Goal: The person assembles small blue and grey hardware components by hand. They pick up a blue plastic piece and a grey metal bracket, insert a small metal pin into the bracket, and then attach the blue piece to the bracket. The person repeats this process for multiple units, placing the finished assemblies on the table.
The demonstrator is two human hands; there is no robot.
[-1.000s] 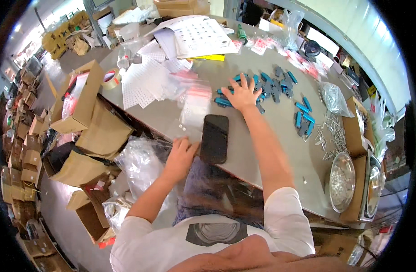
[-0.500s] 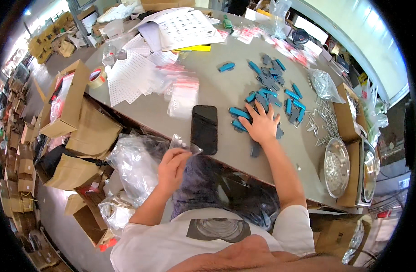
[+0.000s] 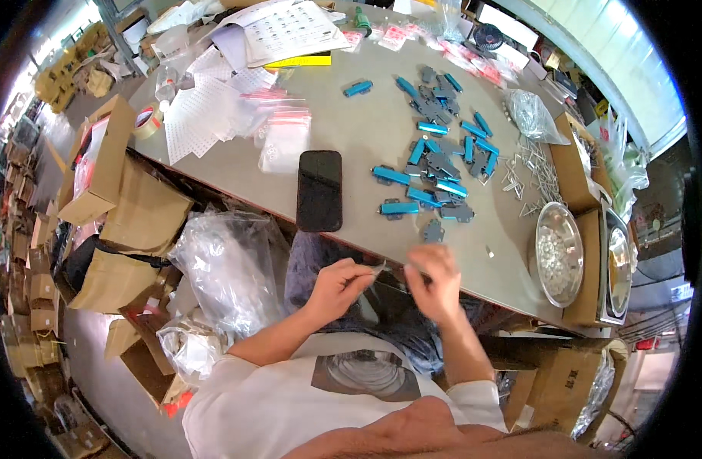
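Note:
My left hand is in front of the table edge, its fingers pinched on a small clear plastic bag, of which only a narrow part shows. Close to its right, my right hand is smeared by motion, and whether its fingers hold anything cannot be made out. Beyond the hands lies a loose pile of blue and grey latch-like parts, with one grey piece nearest my right hand. A black phone rests by the table edge, left of the pile.
A metal bowl of small white pieces stands at the right, near scattered screws and a cardboard box. Red-striped zip bags, perforated white sheets and tape lie left. A large plastic bag hangs beside my left arm.
My right hand has left the blue and grey parts and come back toward me. My left hand, still pinching the small bag, has moved right, so both hands are close together.

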